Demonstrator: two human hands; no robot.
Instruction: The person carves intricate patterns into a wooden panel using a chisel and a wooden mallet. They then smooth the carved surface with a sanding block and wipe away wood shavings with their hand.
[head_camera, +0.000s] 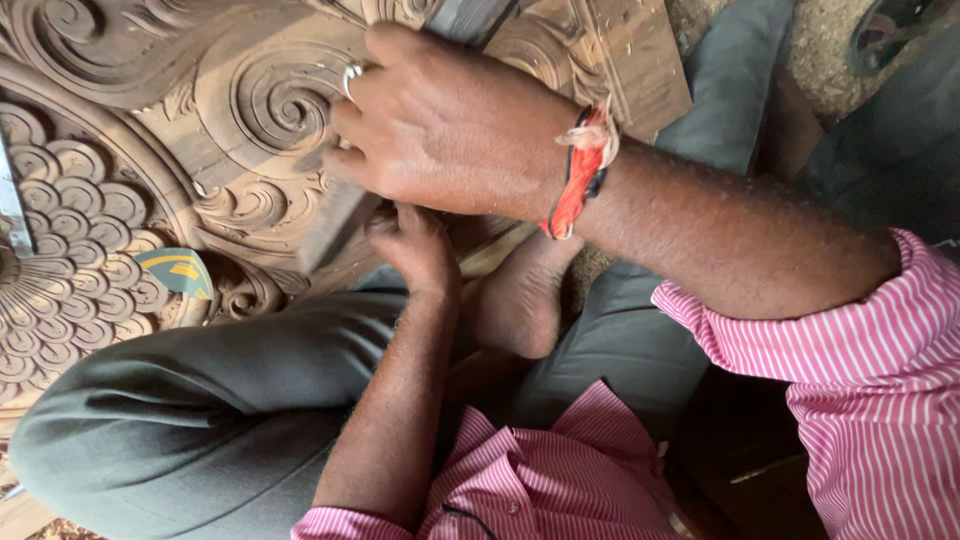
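Observation:
My right hand (450, 130) reaches in from the right, with a red thread band on the wrist and a ring on one finger. It is closed around a long dark wooden bar (335, 225) that slants over a carved wooden panel (270, 100). Just below it my left hand (415, 250) rests with curled fingers against the panel's edge. My right hand covers those fingertips, so whatever they hold is hidden. The panel carries deep scrolls and a rosette of petals (70, 270).
My bent leg in grey trousers (200, 400) lies across the front. A bare foot (520, 300) rests beside the panel. A small blue and yellow piece (180, 270) lies on the carving, and a metal strip (10, 210) shows at the left edge. Sawdust-covered ground (820, 50) is at top right.

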